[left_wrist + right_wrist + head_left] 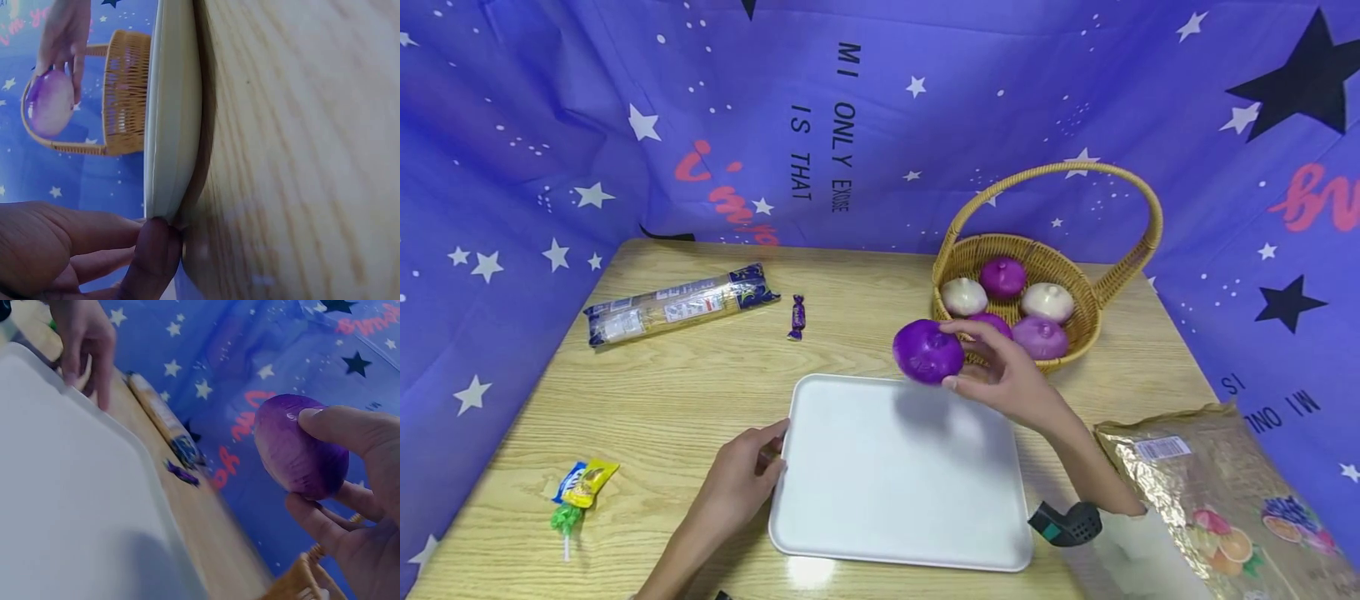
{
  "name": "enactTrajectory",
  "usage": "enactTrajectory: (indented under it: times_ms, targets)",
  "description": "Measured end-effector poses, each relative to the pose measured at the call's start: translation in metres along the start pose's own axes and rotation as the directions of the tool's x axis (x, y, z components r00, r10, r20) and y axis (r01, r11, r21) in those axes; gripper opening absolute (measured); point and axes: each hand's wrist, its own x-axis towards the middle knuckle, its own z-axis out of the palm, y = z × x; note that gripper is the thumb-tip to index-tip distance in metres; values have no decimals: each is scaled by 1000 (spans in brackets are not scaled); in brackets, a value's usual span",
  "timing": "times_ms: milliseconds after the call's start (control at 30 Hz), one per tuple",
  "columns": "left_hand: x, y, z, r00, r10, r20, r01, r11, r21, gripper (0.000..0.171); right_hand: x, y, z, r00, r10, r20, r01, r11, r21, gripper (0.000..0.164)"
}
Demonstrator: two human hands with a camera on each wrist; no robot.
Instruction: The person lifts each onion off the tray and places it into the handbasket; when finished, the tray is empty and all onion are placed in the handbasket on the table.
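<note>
My right hand [1011,379] grips a purple onion [928,352] between thumb and fingers, above the far right part of a white tray [898,475]. The onion [297,447] looks glossy and paler on one side in the right wrist view. At the tray's left edge, my left hand [747,467] pinches the rim; the left wrist view has its thumb and fingers at the tray's edge [172,125]. Behind the right hand stands a wicker basket [1093,292] with a tall handle. It holds several purple and white onions, one partly hidden by the hand.
A long packet of noodles [681,306] and a purple wrapped candy [797,317] lie at the back left. Nearer are a yellow-and-blue candy packet [585,483] and a green lollipop [567,521]. A gold bag [1217,492] lies at right. A starry blue cloth [880,125] walls the table.
</note>
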Motion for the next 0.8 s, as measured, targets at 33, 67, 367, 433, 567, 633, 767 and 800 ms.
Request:
enactTrajectory:
  times_ms: [33,67,367,433,567,633,767,800]
  targets:
    - [0,0,0,1000,1,-2,-1,1000,3,50,1,2,-5,1000,7,-11,-7,1000,0,58]
    - [1,-1,0,1000,3,-5,-3,1000,7,50,2,3,-10,1000,20,-18,-20,1000,5,58]
    - [2,-3,1,1000,2,-14,-2,1000,20,50,15,2,-58,979,127,-161,-159,966,-204,57]
    - [1,-4,1,1000,6,-19,-6,1000,19,50,19,5,-69,971,149,-188,-190,956,-222,57]
    - [1,-4,0,999,27,-24,-26,999,21,49,26,21,-93,951,190,-243,-247,942,-227,60]
    - [1,-3,0,999,25,-24,-25,1000,14,49,27,32,-104,941,202,-272,-275,925,-264,62]
    - [1,-2,-1,1000,19,-20,-19,1000,0,49,29,51,-122,927,190,-323,-312,870,-381,63]
    - [1,-2,-1,1000,18,-20,-18,1000,0,49,30,54,-124,924,186,-334,-320,853,-411,64]
